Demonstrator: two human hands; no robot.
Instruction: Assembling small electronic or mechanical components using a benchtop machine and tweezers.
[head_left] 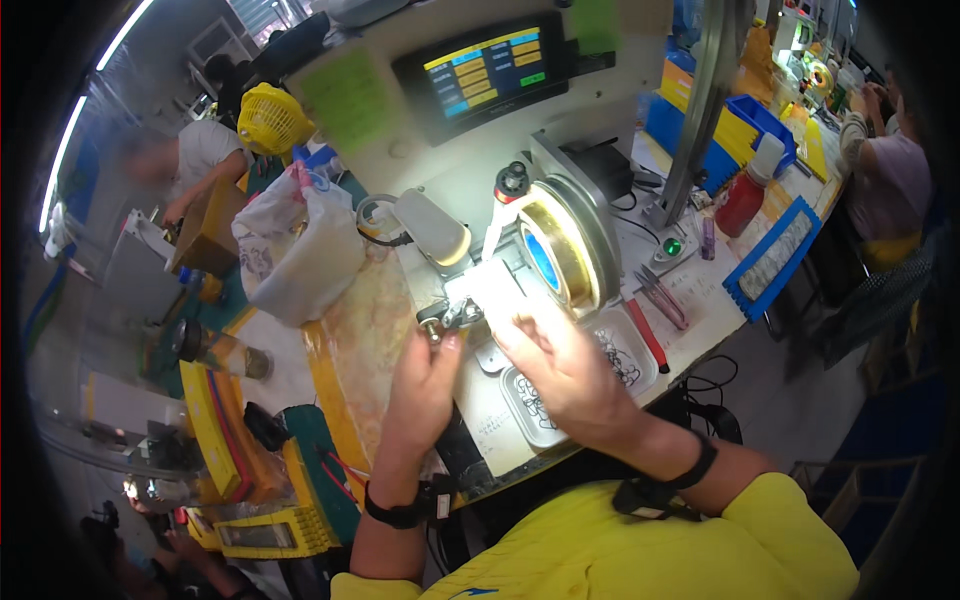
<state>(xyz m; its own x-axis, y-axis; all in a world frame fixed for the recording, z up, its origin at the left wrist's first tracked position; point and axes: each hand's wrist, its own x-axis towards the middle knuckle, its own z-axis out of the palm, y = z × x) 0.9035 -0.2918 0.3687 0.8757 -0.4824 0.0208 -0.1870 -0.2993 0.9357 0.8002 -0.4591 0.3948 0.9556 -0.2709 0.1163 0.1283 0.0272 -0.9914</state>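
My left hand (425, 390) is closed in front of the bench machine, thumb and fingertips together at a small brass-coloured knob (432, 328) beside its metal clamp parts (462, 312). Just right of it, my right hand (575, 375) reaches under a bright lamp, its thumb and fingers pinched together. Glare washes out what these fingertips hold, if anything. Behind the hands stands a large shiny reel (572, 245) with a blue core. Below my right hand sits a clear plastic tray (547, 438) containing many small dark looped pieces (535, 405), partly hidden by that hand.
A red-handled tool (648, 340) and tweezers (664, 300) lie right of the tray. Farther right are a red bottle (740, 200) and a blue-framed tray (738, 280). A white plastic bag (300, 255) and a jar (235, 355) stand left. A lit screen (490, 78) faces me.
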